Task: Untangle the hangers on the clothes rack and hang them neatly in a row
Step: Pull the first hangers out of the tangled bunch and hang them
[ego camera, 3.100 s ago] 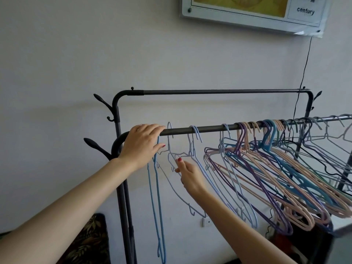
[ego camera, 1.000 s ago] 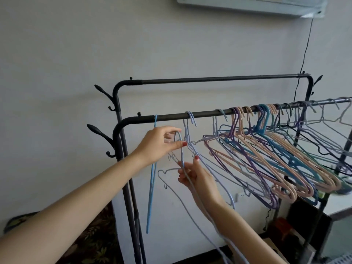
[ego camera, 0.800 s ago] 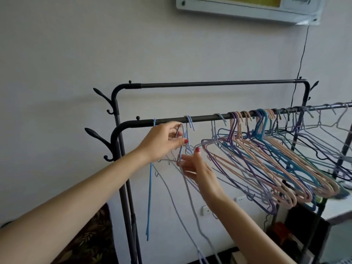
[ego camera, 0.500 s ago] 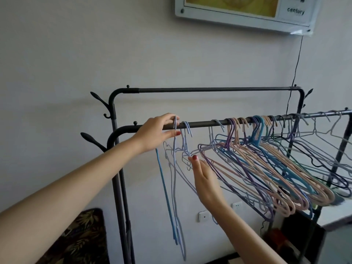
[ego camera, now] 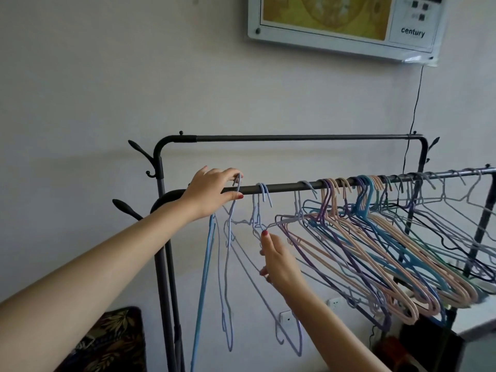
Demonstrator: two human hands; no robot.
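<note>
Clothes rack with 2 horizontal bars; the hangers sit on the lower bar (ego camera: 284,187), which crosses the middle of the frame. Left hand (ego camera: 212,193), centre-left, reaches over the bar with its wrist level and arm extended from the lower left; thumb and forefinger pinch the hook of a pale lilac hanger (ego camera: 228,237) right at the bar, apparently to seat it as the next in the row. Beside it, at lower centre-left, a light blue hanger (ego camera: 205,264) hangs edge-on, and just right another lilac hook (ego camera: 264,193) already rests over the bar. Right hand (ego camera: 279,260), at centre, rises from the lower right with palm turned away and fingers loosely curled; whether they close on a wire or only touch it cannot be told. Its raised fingertip meets the shoulders of the lilac hangers, probably to hold them apart from the tangled cluster (ego camera: 375,237) of pink, purple and blue hangers filling the right half of the frame. That cluster remains crossed and bunched, so most sorting appears still to be done.
</note>
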